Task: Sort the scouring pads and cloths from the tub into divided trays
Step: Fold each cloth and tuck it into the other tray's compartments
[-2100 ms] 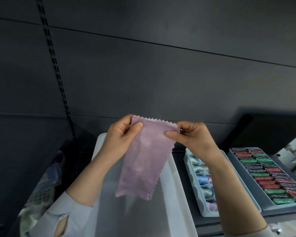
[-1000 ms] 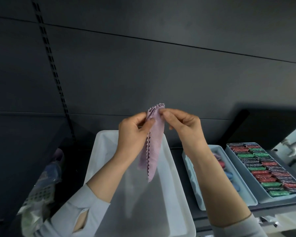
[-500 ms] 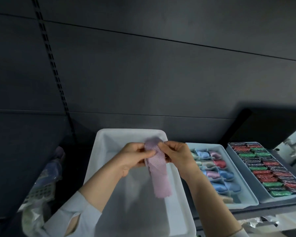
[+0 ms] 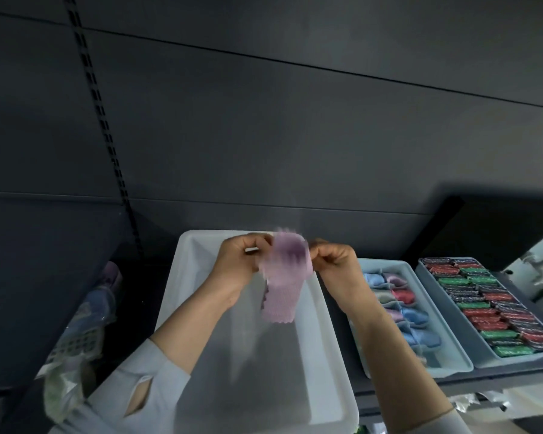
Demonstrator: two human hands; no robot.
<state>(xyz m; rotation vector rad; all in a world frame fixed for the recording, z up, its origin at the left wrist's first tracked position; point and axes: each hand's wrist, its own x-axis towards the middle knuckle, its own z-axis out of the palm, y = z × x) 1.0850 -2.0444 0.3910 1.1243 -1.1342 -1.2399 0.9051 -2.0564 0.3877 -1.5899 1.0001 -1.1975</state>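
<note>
Your left hand (image 4: 237, 261) and right hand (image 4: 334, 260) pinch a lilac cloth (image 4: 284, 283) at its top, hanging lengthwise down over the tub (image 4: 320, 339)

Soft lilac cloth (image 4: 284, 285), woven with a fine waffle texture, edges pinked. Smooth, faintly glossy white plastic tub (image 4: 323, 339). Pale matt plastic trays (image 4: 452, 349). Folded cloths (image 4: 414, 314), fuzzy and matt. Scouring pads (image 4: 496, 311), glittery and rough. Matt dark wall panel (image 4: 295, 136). Crinkled glossy plastic bag (image 4: 72, 355) at the left edge.
</note>
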